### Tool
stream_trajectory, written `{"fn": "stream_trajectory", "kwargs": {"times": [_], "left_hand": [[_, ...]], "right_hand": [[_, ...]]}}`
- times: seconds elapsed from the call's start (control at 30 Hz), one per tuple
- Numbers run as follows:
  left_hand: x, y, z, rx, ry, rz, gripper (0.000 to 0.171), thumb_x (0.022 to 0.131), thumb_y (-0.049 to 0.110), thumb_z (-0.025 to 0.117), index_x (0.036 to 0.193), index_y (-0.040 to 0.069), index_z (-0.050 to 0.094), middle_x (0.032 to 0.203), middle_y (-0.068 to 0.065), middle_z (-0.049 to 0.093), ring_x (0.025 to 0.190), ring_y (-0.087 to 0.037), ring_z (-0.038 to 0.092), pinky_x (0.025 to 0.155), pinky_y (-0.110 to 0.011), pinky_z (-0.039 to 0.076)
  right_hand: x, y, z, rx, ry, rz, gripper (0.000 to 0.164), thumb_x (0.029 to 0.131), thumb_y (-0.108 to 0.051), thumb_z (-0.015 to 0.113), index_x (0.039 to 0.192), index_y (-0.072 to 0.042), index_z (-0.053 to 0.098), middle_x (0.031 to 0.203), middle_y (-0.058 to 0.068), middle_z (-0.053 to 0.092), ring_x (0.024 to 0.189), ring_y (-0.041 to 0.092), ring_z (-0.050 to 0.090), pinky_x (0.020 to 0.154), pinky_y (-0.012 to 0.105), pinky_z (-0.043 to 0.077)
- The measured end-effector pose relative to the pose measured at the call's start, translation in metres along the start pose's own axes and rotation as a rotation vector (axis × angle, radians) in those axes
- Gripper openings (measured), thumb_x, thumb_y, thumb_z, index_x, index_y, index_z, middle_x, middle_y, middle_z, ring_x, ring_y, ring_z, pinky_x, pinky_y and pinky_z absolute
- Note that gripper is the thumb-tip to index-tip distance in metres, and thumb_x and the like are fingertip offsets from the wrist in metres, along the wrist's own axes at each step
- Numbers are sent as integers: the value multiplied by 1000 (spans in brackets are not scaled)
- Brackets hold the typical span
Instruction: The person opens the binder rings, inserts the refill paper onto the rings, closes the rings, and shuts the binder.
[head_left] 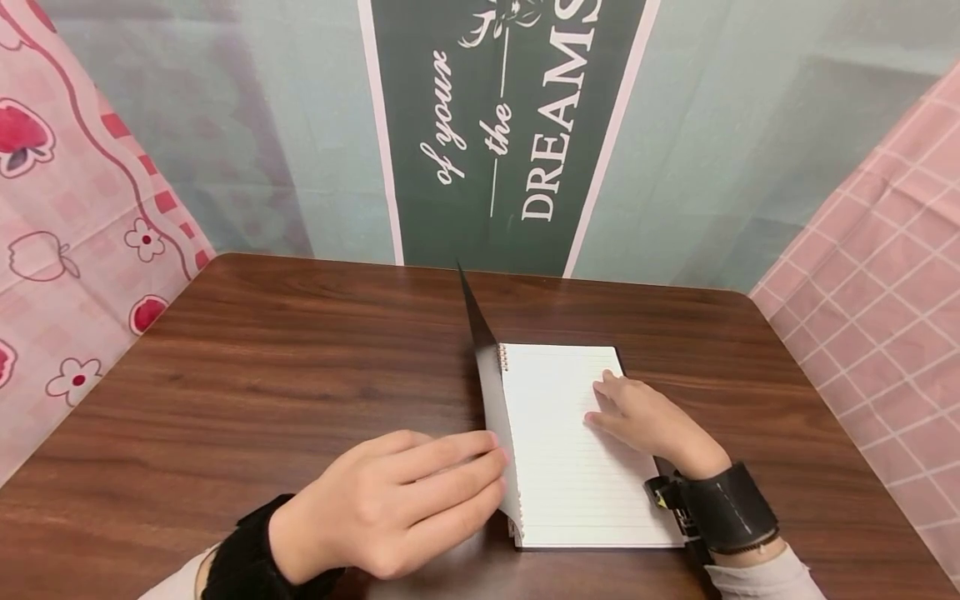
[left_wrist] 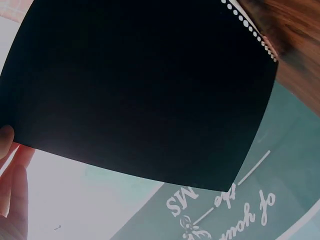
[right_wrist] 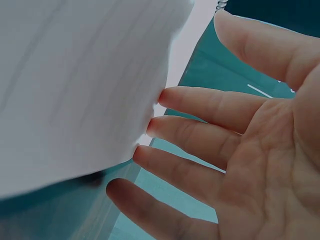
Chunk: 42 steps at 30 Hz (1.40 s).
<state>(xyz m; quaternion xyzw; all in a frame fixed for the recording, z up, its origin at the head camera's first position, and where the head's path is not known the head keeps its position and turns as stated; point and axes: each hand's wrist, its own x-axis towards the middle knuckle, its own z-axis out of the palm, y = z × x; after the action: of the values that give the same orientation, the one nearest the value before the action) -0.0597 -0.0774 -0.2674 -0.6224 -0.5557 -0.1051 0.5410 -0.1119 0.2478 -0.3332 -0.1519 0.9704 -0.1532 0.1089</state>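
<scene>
A spiral notebook (head_left: 562, 467) lies on the table with a lined white page facing up. Its dark cover (left_wrist: 140, 90) stands raised at the left, joined by the metal rings (head_left: 502, 357). My left hand (head_left: 397, 492) pinches the free edge of that cover, its thumb (left_wrist: 6, 140) on the black face and its fingers behind. On the other side, my right hand (head_left: 652, 417) touches the page near its right edge. The fingers (right_wrist: 190, 167) of this hand are spread and nearly straight, with the tips at the paper.
The dark wooden table (head_left: 262, 375) reaches back to a green hanging cloth (head_left: 495, 233) with white lettering. Pink patterned cloth (head_left: 90, 250) hangs on the left and pink checked cloth (head_left: 877, 317) on the right. Black bands (head_left: 731, 504) circle both wrists.
</scene>
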Motion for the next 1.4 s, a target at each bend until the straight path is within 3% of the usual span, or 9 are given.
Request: {"fn": "stream_trajectory", "kwargs": {"times": [0.27,0.73,1.1,1.4], "left_hand": [[7,-4,6,43,-13,48,20,96,8,55,93,12,75,99,-1,76,94,-15,73,63,-16,48],[13,-1,20,50,-19,29,11,90,12,66,95,11,76,103,-2,76,99,-15,73,65,-16,49],[29,-2,33,73,-28,43,11,89,13,62,89,16,73,98,3,75,97,-11,71,60,-13,44],[44,1,47,77,-111,69,17,93,13,53,90,21,69,98,8,72,99,-7,68,69,-10,45]], "right_hand": [[2,-1,-1,-19,15,-7,57,96,-30,64,133,12,54,143,39,43,133,52,44,106,61,38],[4,-3,-2,-34,26,-24,56,96,-29,64,131,13,56,141,40,45,132,52,46,105,60,40],[4,-2,0,-24,21,8,54,95,-28,63,133,11,56,143,38,44,133,51,46,104,60,41],[2,-1,0,6,29,6,53,96,-30,62,134,6,57,144,34,46,135,48,45,105,59,41]]}}
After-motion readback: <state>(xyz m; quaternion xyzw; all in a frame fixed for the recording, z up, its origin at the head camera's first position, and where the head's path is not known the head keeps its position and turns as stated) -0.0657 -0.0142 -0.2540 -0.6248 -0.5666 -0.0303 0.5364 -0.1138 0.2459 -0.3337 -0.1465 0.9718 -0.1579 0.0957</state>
